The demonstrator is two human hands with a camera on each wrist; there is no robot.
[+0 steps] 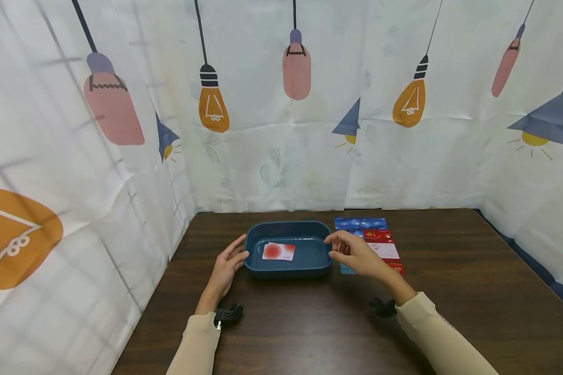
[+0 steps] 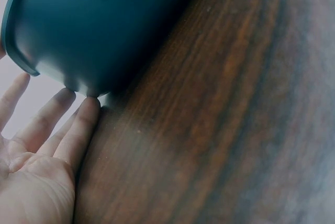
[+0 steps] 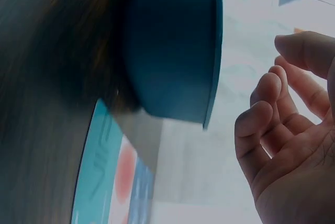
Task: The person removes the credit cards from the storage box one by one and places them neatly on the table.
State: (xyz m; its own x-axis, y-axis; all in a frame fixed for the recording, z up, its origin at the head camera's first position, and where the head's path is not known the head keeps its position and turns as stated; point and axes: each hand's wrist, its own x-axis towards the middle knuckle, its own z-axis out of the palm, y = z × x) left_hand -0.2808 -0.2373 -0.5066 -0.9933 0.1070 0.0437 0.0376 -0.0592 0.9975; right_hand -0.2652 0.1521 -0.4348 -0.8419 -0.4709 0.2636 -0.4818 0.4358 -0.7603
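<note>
A dark blue rectangular tray (image 1: 288,270) stands on the table, with red-and-white cards (image 1: 279,251) lying overlapped inside it. At its left end is my left hand (image 1: 226,268); the left wrist view shows fairly straight fingertips (image 2: 90,106) touching the tray's outer wall (image 2: 99,30). My right hand (image 1: 358,255) hovers by the right end, its fingers loosely bent and nothing between them. The right wrist view shows a gap between that hand (image 3: 293,124) and the tray wall (image 3: 172,51).
Right of the tray lie several printed cards: blue ones (image 1: 360,223) at the back and red-and-white ones (image 1: 386,251) in front, partly behind my right hand. The brown wood-grain table (image 1: 291,328) reaches a white curtain (image 1: 272,172) printed with lamps.
</note>
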